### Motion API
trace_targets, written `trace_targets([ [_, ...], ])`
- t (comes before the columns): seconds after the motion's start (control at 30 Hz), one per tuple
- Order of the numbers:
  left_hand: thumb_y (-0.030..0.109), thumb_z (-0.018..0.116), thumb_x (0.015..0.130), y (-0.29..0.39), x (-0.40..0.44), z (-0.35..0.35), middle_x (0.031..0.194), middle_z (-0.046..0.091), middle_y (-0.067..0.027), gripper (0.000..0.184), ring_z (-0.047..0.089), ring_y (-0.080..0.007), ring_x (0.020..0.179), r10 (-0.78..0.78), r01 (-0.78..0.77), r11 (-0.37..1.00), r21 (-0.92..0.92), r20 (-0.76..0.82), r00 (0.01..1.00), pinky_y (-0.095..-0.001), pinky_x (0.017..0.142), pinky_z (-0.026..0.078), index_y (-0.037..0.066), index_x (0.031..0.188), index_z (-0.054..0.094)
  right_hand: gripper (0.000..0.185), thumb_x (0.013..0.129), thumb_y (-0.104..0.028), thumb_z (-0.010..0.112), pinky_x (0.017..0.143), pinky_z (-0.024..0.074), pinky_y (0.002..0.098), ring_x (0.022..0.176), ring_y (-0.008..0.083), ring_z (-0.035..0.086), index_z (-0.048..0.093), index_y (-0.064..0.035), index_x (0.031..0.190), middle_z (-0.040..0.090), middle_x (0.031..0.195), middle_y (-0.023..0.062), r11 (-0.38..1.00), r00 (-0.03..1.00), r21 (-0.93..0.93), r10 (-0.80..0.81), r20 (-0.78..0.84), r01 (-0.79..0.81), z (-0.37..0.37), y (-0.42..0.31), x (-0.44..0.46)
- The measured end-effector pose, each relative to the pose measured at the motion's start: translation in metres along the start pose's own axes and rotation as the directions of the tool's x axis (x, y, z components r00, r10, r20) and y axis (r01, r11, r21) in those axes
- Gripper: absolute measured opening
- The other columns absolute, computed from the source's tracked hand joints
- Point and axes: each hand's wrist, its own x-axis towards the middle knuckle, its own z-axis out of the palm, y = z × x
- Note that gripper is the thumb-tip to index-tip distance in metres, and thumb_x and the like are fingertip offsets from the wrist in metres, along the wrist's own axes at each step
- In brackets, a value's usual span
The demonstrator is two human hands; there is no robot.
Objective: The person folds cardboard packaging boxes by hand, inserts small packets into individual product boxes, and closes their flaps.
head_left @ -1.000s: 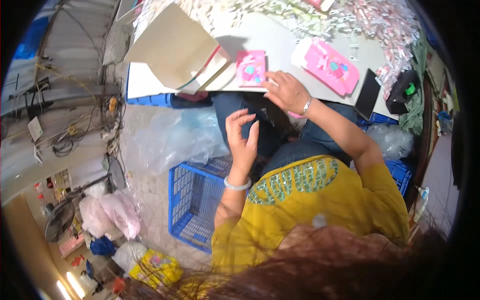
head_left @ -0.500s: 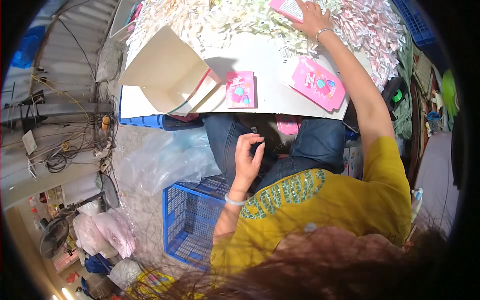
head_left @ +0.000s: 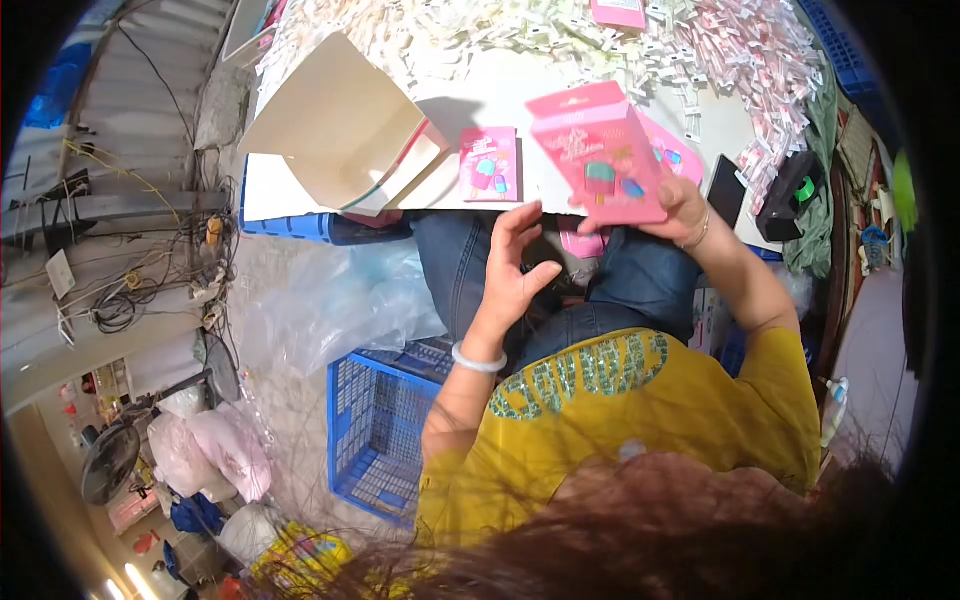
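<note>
My right hand (head_left: pixel 688 212) grips a pink box (head_left: pixel 595 150) with ice-pop pictures and a hang tab, tilted up over the table's front edge. Below and left of it my left hand (head_left: pixel 515 270) is held up, fingers apart, with nothing in it. A smaller pink pack (head_left: pixel 489 165) with similar pictures lies on the white table (head_left: pixel 505 85). Partly hidden behind the held box are flat pink pieces (head_left: pixel 672 152). An open cream carton (head_left: pixel 335 135) stands tilted at the table's left.
Heaps of small wrapped sachets (head_left: pixel 440 35) cover the table's far side, with a pink pack (head_left: pixel 620 12) among them. A black device (head_left: pixel 792 200) sits at the right edge. Blue crates (head_left: pixel 385 435) and clear plastic film (head_left: pixel 340 300) lie on the floor at left.
My right hand has come back from the far sachet heap and now holds the pink box near me. My left hand has risen slightly and its fingers have spread.
</note>
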Motion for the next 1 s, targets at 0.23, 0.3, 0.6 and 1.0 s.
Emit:
trace_targets([
  [0.23, 0.040, 0.081, 0.078, 0.032, 0.021, 0.009, 0.145, 0.038, -0.0132, 0.099, 0.042, -0.0253, 0.131, -0.124, 0.107, 0.969, -0.221, -0.064, 0.990, -0.0421, 0.106, 0.039, 0.009, 0.151, 0.021, 0.080, 0.084, -0.037, 0.070, 0.088, 0.0506, 0.0610, 0.119, 0.0456, 0.054, 0.034, 0.0007, 0.145, 0.049, 0.138, 0.0235, 0.942, 0.975, 0.254, 0.202, 0.091, -0.219, 0.000, 0.057, -0.006],
  [0.3, 0.039, 0.080, 0.080, 0.028, 0.026, 0.005, 0.149, 0.031, -0.0143, 0.104, 0.041, -0.0260, 0.132, 0.175, -0.222, 0.956, -0.189, -0.239, 0.955, -0.0430, 0.107, 0.038, 0.010, 0.154, 0.013, 0.078, 0.085, -0.036, 0.068, 0.086, 0.0531, 0.0544, 0.120, 0.0425, 0.055, 0.034, 0.0009, 0.145, 0.050, 0.136, 0.0220, 0.969, 0.968, 0.038, 0.247, -0.036, -0.246, 0.004, 0.045, -0.008],
  [0.6, 0.050, 0.067, 0.086, 0.069, 0.017, -0.039, 0.126, 0.059, -0.0149, 0.073, 0.056, -0.0259, 0.118, -0.009, -0.054, 0.951, 0.304, 0.203, 0.979, -0.0372, 0.102, 0.042, -0.003, 0.134, 0.051, 0.043, 0.077, -0.025, 0.076, 0.089, 0.0451, 0.0336, 0.108, 0.0266, 0.055, 0.059, -0.0076, 0.113, 0.054, 0.121, 0.0143, -0.005, 0.956, -0.962, 0.108, 0.271, 0.273, 0.019, 0.006, 0.002],
  [1.0, 0.030, 0.065, 0.082, 0.006, -0.017, -0.030, 0.117, 0.063, -0.0242, 0.064, 0.065, -0.0311, 0.102, -0.475, 0.827, 0.454, -0.332, 0.695, 0.540, -0.0388, 0.091, 0.052, -0.012, 0.128, 0.051, 0.053, 0.082, -0.030, 0.066, 0.105, 0.0379, 0.0507, 0.119, 0.0301, 0.053, 0.052, -0.0270, 0.133, 0.053, 0.130, 0.0131, -0.270, 0.602, -0.543, 0.452, 0.658, 0.795, 0.074, 0.015, 0.010],
])
